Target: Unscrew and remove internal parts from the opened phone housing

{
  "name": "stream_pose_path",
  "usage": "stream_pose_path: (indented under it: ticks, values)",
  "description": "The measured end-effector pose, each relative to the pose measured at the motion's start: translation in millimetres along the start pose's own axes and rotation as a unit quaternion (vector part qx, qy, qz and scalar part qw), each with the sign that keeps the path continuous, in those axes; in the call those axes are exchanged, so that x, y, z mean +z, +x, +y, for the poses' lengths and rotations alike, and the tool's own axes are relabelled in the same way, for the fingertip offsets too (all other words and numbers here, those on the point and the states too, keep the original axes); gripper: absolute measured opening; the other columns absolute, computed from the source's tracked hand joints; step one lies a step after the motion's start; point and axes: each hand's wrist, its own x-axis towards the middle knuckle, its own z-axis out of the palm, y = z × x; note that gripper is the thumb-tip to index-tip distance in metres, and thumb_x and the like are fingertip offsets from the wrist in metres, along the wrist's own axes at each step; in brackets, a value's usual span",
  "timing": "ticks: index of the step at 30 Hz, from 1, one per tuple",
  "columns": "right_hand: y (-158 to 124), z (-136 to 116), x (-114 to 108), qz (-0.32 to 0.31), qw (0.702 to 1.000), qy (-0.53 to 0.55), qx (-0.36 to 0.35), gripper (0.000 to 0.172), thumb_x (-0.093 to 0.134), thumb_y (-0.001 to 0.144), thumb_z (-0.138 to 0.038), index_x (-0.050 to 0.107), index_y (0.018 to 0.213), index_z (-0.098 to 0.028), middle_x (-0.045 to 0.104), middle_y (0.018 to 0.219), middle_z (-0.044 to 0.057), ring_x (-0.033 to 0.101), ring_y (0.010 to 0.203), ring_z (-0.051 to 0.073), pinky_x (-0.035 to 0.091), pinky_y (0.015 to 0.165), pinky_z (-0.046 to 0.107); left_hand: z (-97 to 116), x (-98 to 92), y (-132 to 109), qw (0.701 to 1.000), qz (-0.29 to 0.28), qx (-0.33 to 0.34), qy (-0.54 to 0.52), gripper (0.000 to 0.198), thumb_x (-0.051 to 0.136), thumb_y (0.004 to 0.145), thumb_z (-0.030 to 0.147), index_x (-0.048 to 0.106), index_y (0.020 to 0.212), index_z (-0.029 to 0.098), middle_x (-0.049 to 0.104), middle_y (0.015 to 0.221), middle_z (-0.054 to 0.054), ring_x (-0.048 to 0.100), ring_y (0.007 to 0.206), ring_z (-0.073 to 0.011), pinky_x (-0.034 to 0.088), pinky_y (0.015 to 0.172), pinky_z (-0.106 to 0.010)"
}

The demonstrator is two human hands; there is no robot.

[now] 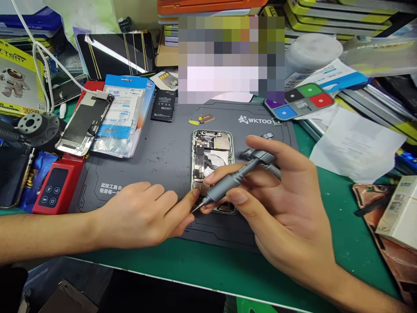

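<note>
An opened smartphone (223, 145) lies on the grey work mat with its inner boards and metal plates exposed. My left hand (146, 213) is closed, its index fingertip and thumb at the phone's lower left edge. Held slantwise in my right hand (286, 200) is a grey precision screwdriver (224, 186), its cap end near the index finger. The thin bit points down and left, close to my left fingertips; whether it touches anything I cannot tell. Both hands cover part of the phone's lower end. Behind my right fingers, another dark grey tool (249, 153) is partly hidden.
Small metal pieces (207, 118) and a black battery (163, 105) lie beyond the phone. Leftward are a detached screen assembly (85, 124), a blue packet (130, 87) and a red device (55, 184). A coloured tray (299, 102) and white paper (358, 145) are at right.
</note>
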Motion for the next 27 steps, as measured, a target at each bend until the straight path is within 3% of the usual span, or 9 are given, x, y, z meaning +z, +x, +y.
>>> stream_pose_path:
  ticks: [4,6,9,12,15,18,21,27]
  values:
    - [1,0,-1,0.037,0.999,0.019,0.004,0.053,0.058,0.098,-0.006,0.051,0.143,-0.033,0.075,0.106,0.002,0.076,0.071,0.015,0.071,0.064,0.031,1,0.8,0,1.0,0.002,0.003,0.003,0.035,0.055,0.105,0.032,0.068,0.126,0.007,0.054,0.064,0.005,0.05,0.053,-0.015,0.035,0.043,-0.033]
    - [2,-2,-2,0.072,0.997,0.014,-0.011,0.054,0.06,0.097,-0.008,0.053,0.142,-0.035,0.074,0.104,0.002,0.075,0.077,0.016,0.071,0.064,0.031,1,0.9,-1,1.0,0.004,0.006,0.006,0.036,0.057,0.104,0.031,0.068,0.127,0.006,0.053,0.063,0.005,0.049,0.052,-0.0146,0.035,0.043,-0.033]
    - [3,-2,-3,0.134,0.988,-0.046,-0.054,0.057,0.063,0.093,-0.007,0.058,0.138,-0.041,0.061,0.132,0.002,0.072,0.09,0.016,0.069,0.063,0.029,0,0.3,-1,0.999,0.021,0.047,0.01,0.036,0.061,0.101,0.029,0.07,0.124,0.003,0.052,0.062,0.005,0.047,0.051,-0.013,0.032,0.042,-0.032]
    - [4,3,-5,0.116,0.979,-0.137,-0.098,0.068,0.064,0.09,-0.002,0.056,0.143,-0.043,0.042,0.154,0.002,0.072,0.096,0.015,0.068,0.065,0.028,-1,-0.6,-2,0.995,0.036,0.095,0.011,0.038,0.065,0.099,0.03,0.07,0.123,0.001,0.052,0.062,0.005,0.045,0.05,-0.0116,0.029,0.041,-0.031]
    - [5,11,-8,0.048,0.96,-0.202,-0.186,0.074,0.067,0.087,-0.001,0.05,0.154,-0.026,0.059,0.135,0.012,0.075,0.094,0.02,0.069,0.066,0.03,-1,-0.7,-1,0.997,0.023,0.078,0.007,0.037,0.063,0.1,0.031,0.071,0.123,0.003,0.053,0.062,0.004,0.047,0.051,-0.012,0.031,0.042,-0.031]
    - [7,15,-8,-0.001,0.921,-0.269,-0.283,0.079,0.067,0.089,-0.003,0.039,0.16,-0.02,0.069,0.107,0.009,0.076,0.085,0.022,0.07,0.07,0.034,-1,-0.5,0,0.998,0.017,0.064,-0.002,0.035,0.061,0.101,0.031,0.071,0.122,0.004,0.054,0.062,0.004,0.049,0.052,-0.0118,0.033,0.042,-0.03]
    - [7,13,-6,-0.006,0.917,-0.284,-0.282,0.077,0.063,0.091,-0.001,0.04,0.16,-0.024,0.072,0.098,0.007,0.075,0.083,0.022,0.07,0.071,0.035,0,-0.5,1,0.998,0.016,0.063,-0.004,0.034,0.061,0.102,0.03,0.07,0.121,0.004,0.054,0.062,0.004,0.049,0.051,-0.0116,0.033,0.041,-0.03]
    - [8,10,-2,0.002,0.925,-0.277,-0.259,0.076,0.06,0.091,0.001,0.041,0.16,-0.024,0.075,0.1,0.008,0.076,0.082,0.023,0.07,0.069,0.038,0,-0.9,0,0.998,0.013,0.061,-0.009,0.035,0.062,0.101,0.03,0.069,0.122,0.003,0.054,0.063,0.004,0.051,0.052,-0.0118,0.036,0.04,-0.03]
